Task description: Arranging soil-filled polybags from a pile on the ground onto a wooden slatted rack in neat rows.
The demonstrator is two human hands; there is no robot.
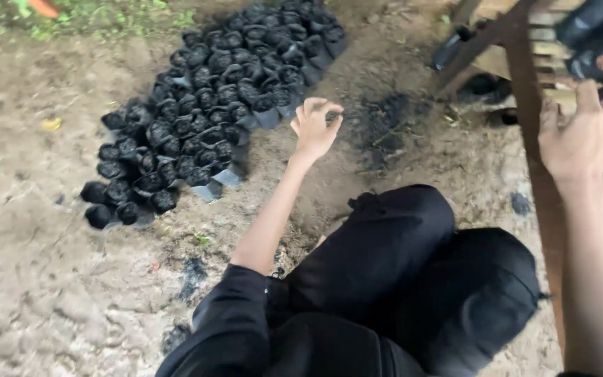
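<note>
Black soil-filled bags (pixel 204 119) sit massed just left of our left hand (pixel 315 129), fingers loosely curled, empty; right hand (pixel 584 132), spread, reaches the wooden rack (pixel 525 84).

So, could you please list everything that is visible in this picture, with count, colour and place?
small soil-filled nursery bags: many, too many to count, black, packed in a long cluster on the ground, upper centre-left
bare soil ground: one, brown-grey, most of the view
dark soil patch: one, blackish, right of the bags
yellow leaf: one, on the ground at left
grass: green strip, top left edge
wooden frame: one, reddish-brown, right side
black bags on the frame: several, top right
trousers: black, bottom centre
left hand: empty, fingers curled, beside the bags
right hand: open, at the frame
</note>
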